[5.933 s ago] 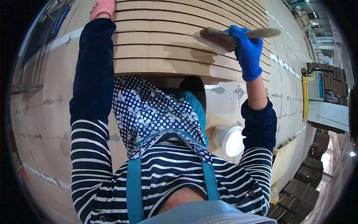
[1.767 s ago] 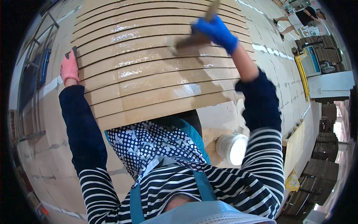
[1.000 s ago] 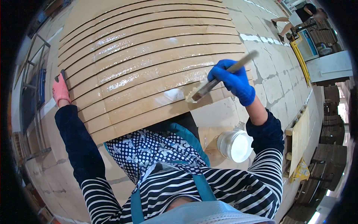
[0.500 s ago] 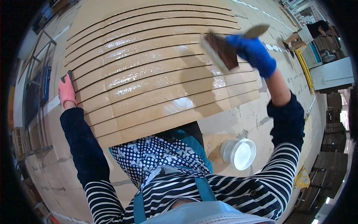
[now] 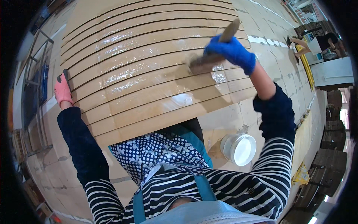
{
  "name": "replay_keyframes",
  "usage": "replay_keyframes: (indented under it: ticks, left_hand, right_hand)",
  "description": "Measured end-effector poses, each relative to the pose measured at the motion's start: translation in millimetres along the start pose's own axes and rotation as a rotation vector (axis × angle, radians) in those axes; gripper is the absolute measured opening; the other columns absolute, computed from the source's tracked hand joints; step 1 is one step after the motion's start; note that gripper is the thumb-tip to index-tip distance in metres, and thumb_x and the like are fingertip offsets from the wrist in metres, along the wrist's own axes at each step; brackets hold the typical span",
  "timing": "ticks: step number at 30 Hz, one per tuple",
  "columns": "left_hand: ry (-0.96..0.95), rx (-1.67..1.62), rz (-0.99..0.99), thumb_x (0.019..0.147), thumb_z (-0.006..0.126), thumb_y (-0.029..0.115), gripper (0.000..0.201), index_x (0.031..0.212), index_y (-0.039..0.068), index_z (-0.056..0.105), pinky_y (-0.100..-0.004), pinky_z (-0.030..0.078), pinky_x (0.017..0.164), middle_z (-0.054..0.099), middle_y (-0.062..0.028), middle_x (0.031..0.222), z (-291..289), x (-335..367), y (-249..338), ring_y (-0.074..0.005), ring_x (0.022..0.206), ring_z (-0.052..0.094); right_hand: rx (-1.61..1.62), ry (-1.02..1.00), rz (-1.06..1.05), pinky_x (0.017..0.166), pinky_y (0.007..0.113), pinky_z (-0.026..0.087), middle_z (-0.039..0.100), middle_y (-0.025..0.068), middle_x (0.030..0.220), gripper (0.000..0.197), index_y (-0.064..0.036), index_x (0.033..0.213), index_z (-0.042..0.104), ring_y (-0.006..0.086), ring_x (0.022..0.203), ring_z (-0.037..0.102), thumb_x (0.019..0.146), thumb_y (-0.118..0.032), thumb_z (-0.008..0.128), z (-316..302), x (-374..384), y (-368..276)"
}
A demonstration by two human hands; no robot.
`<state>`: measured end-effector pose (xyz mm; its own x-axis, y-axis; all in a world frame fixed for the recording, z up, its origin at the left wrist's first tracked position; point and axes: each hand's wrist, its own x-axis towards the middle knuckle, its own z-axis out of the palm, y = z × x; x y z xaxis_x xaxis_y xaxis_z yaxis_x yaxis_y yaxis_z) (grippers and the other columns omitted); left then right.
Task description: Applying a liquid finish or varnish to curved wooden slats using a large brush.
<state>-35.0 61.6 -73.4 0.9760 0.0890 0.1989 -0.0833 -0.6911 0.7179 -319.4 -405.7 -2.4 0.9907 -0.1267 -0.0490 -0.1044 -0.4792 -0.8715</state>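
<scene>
Wearing a blue glove, my right hand (image 5: 233, 54) is closed round the handle of a wide brush (image 5: 207, 63). The bristle end is blurred by motion and held low over the right part of overlapping cardboard sheets (image 5: 123, 121). Their edges lie staggered in long rows, with wet, shiny streaks across them. My left hand (image 5: 63, 89), in a pink glove with dark fingertips, rests at the sheets' left edge, fingers stretched out and thumb apart. A whitish wet patch (image 5: 182, 100) lies on the near rows.
A white bucket (image 5: 227, 147) holding white liquid stands on the floor at the near right. A metal frame rack (image 5: 37, 56) is at the left. At the far right, a person (image 5: 324, 43) bends near a white cabinet (image 5: 332, 72); cardboard stacks (image 5: 332, 142) line the right side.
My right hand has moved left and slightly down with the brush, whose handle now tilts more upright. My left hand has shifted slightly left at the sheets' edge.
</scene>
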Motion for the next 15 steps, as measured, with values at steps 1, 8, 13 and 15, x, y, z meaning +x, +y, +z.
replay_keyframes:
  ticks: [1,8,13,15]
  left_hand:
    - [-0.004,-0.018,0.004,0.080,0.047,0.049,0.056,0.105,0.000,0.057,-0.0361,0.038,0.083,0.059,-0.0183,0.100,5,0,2,-0.0328,0.093,0.053]
    - [0.019,-0.014,-0.020,0.080,0.048,0.050,0.058,0.107,0.000,0.056,-0.0354,0.038,0.083,0.059,-0.0171,0.103,10,5,3,-0.0311,0.094,0.053]
    - [-0.026,-0.021,0.004,0.079,0.052,0.049,0.059,0.111,-0.001,0.055,-0.0336,0.037,0.086,0.058,-0.0147,0.108,15,16,7,-0.0270,0.098,0.052]
    - [-0.026,-0.007,-0.028,0.079,0.053,0.048,0.059,0.112,-0.001,0.055,-0.0328,0.036,0.087,0.057,-0.0137,0.110,3,12,-18,-0.0253,0.100,0.052]
  right_hand:
    - [-0.063,0.009,0.143,0.073,0.027,0.045,0.061,0.0039,0.078,0.013,-0.0020,0.081,0.061,0.0124,0.076,0.056,0.078,-0.014,0.060,1,-17,-7]
    - [-0.079,0.312,-0.447,0.059,0.024,0.041,0.057,0.0002,0.071,0.014,-0.0031,0.076,0.060,0.0089,0.064,0.051,0.080,-0.017,0.058,-55,76,-14]
    - [0.428,0.614,-0.312,0.048,0.022,0.037,0.053,-0.0024,0.065,0.015,-0.0048,0.071,0.057,0.0071,0.055,0.045,0.080,-0.017,0.058,-49,95,43]
    - [0.061,0.415,-0.300,0.069,0.026,0.045,0.061,0.0046,0.076,0.020,0.0004,0.081,0.061,0.0112,0.072,0.056,0.082,-0.018,0.054,-17,38,30]
